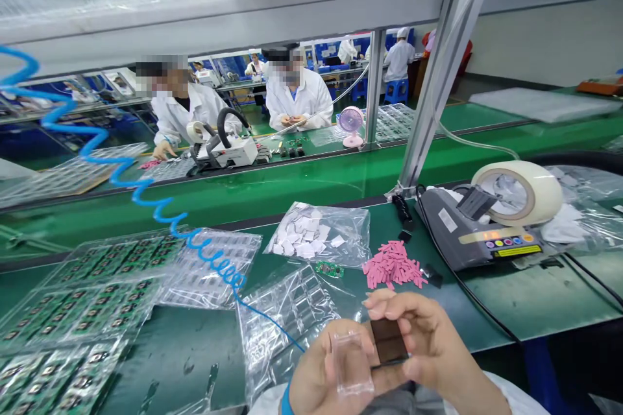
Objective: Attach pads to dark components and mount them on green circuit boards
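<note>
Low at the front edge of the bench, my left hand (324, 363) is closed around a small clear plastic case (351, 363). Just to its right, my right hand (431, 337) pinches a dark, flat square piece (388, 341) between thumb and fingers. The dark piece is close beside the clear case; whether they touch is hard to tell. Beyond my hands lies a heap of pink strips (393, 264). A small green circuit board (329, 269) rests left of the heap, by an open-topped bag of white square pieces (306, 233).
Clear trays of circuit boards (78, 311) cover the left. A blue coiled hose (160, 207) hangs across them. An empty clear tray (287, 311) lies left of my hands. A grey tape dispenser (467, 233) stands right, beside a metal post (428, 91). Co-workers (296, 91) sit opposite.
</note>
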### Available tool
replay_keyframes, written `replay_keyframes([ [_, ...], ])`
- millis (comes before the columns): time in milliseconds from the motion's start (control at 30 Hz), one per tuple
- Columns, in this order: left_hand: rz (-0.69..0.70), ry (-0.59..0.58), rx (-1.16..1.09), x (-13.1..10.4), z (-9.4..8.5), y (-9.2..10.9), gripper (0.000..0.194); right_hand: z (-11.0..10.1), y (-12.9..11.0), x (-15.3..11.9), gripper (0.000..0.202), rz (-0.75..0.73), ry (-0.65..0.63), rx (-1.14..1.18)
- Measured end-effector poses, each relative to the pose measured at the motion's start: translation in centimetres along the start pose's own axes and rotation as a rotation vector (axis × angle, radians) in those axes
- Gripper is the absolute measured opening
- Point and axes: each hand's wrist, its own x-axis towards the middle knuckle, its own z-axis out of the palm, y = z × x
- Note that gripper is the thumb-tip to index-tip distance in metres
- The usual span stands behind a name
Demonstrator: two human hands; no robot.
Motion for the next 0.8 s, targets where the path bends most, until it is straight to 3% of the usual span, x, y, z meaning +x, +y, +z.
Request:
replay_keyframes([
  [233, 0.056, 0.102, 0.026, -0.6, 0.5, 0.3, 0.024, 0.0, -0.3, 0.2, 0.041, -0.045, -0.080, -0.169],
  [400, 0.069, 0.116, 0.384, -0.7, 0.7, 1.6, 0.025, 0.6, -3.3, 1.4, 0.016, -0.178, 0.139, -0.647],
  [533, 0.110, 0.156, 0.572, -0.7, 0.9, 1.9, 0.017, 1.0, -4.4, 1.9, 0.022, -0.275, 0.096, -0.974],
  [800, 0.175, 0.076, 0.640, -1.3, 0.2, 1.1, 0.028, 0.6, -3.6, 1.4, 0.016, -0.268, 0.069, -1.074],
])
